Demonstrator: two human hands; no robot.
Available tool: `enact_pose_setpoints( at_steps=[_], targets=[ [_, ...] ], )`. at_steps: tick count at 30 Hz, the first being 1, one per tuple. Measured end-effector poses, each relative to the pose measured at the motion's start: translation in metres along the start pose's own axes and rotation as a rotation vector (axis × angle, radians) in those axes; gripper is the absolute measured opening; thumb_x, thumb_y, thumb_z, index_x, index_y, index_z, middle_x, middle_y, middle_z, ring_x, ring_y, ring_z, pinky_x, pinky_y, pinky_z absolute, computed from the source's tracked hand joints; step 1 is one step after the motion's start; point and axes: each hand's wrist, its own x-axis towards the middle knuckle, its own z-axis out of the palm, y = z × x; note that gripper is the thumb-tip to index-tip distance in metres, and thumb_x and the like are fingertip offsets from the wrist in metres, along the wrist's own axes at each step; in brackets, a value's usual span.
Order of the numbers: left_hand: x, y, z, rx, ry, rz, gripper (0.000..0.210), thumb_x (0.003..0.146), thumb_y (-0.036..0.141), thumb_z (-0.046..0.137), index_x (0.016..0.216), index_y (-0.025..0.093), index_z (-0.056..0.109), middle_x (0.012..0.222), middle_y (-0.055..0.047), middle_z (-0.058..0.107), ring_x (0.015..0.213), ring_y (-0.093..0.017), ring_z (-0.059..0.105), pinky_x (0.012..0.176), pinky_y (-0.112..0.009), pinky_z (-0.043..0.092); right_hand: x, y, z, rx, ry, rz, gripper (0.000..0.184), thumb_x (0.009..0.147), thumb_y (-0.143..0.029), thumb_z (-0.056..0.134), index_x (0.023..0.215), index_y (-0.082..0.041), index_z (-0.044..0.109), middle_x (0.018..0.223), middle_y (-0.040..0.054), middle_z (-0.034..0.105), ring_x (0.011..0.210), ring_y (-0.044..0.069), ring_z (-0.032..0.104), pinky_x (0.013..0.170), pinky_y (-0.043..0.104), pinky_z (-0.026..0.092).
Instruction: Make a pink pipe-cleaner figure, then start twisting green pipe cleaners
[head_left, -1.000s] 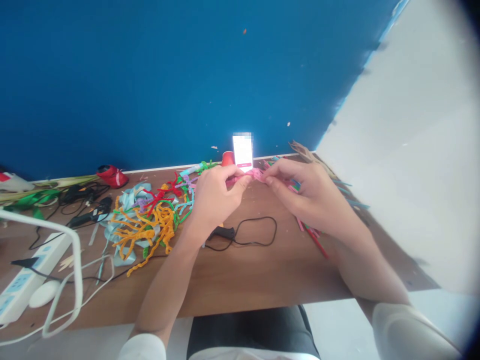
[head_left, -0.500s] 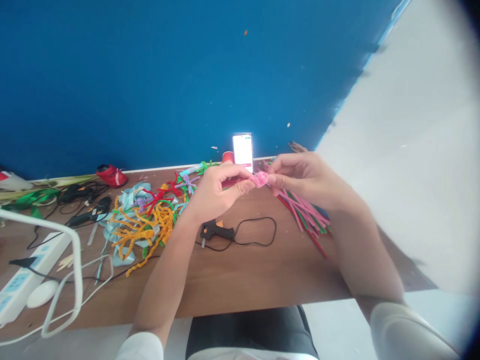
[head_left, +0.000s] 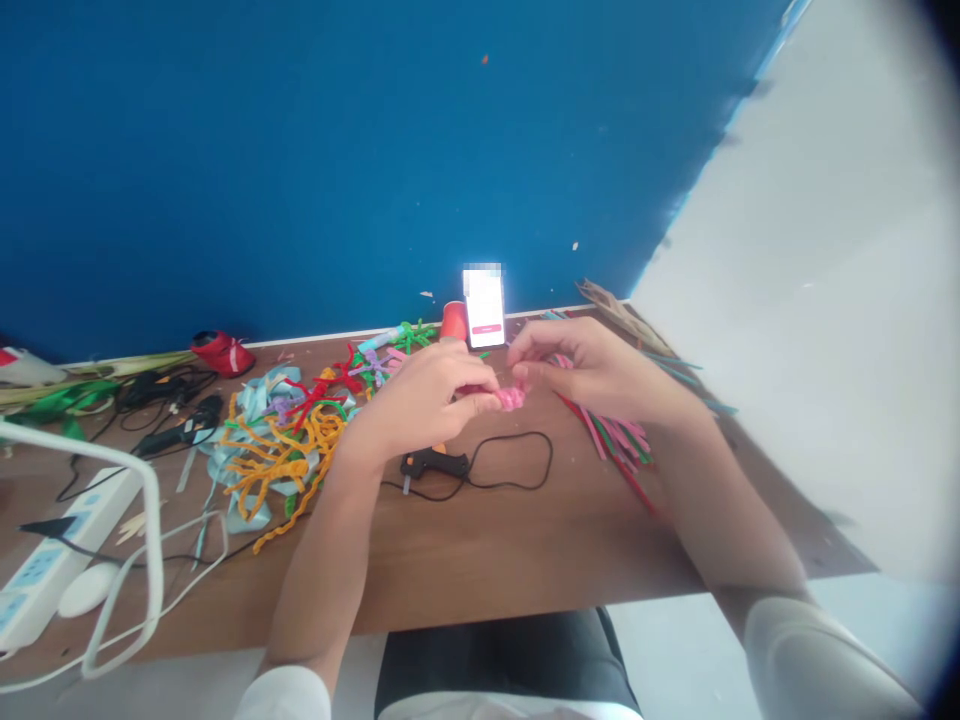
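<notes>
While L hand [head_left: 435, 395] pinches a pink fuzzy piece [head_left: 512, 399] btwn thumb & fingers, R hand [head_left: 581, 360] has its fingertips at the piece's edge; can't tell if they grip it. Piece is on near side of the upright phone [head_left: 486, 303], partly hidden by fingers. Phone is lit, top pixelated, text too small to read. Red cup [head_left: 452, 321] just L of phone; black glue gun [head_left: 441, 462] nearer than phone, slightly L. Fuzzy stems [head_left: 621, 438] R of phone, partly behind R hand. Orange tangle [head_left: 322, 434] well L of phone; power strip [head_left: 46, 568] farther L, cut off.
</notes>
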Motion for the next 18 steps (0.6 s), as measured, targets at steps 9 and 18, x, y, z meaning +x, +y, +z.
enact_pose_setpoints(
  at_steps=[9, 18],
  targets=[
    [-0.004, 0.009, 0.003, 0.276, 0.076, -0.267, 0.029, 0.095, 0.036, 0.056, 0.077, 0.019, 0.072, 0.08, -0.007, 0.067, 0.078, -0.021, 0.06, 0.067, -0.033, 0.034, -0.006, -0.006, 0.018, -0.386, 0.113, -0.2, 0.026, 0.092, -0.004, 0.042, 0.106, -0.017, 0.059, 0.101, 0.0068, 0.069, 0.085, 0.018, 0.059, 0.073, 0.029, 0.04],
    [0.001, 0.007, 0.0, 0.16, 0.26, -0.407, 0.027, 0.094, 0.037, 0.058, 0.079, 0.019, 0.073, 0.07, -0.004, 0.064, 0.067, -0.017, 0.051, 0.064, -0.032, 0.03, -0.002, -0.002, 0.023, -0.224, 0.223, -0.112, 0.016, 0.088, -0.008, 0.054, 0.09, -0.021, 0.045, 0.076, -0.0037, 0.054, 0.059, 0.009, 0.044, 0.054, 0.024, 0.031]
  ],
)
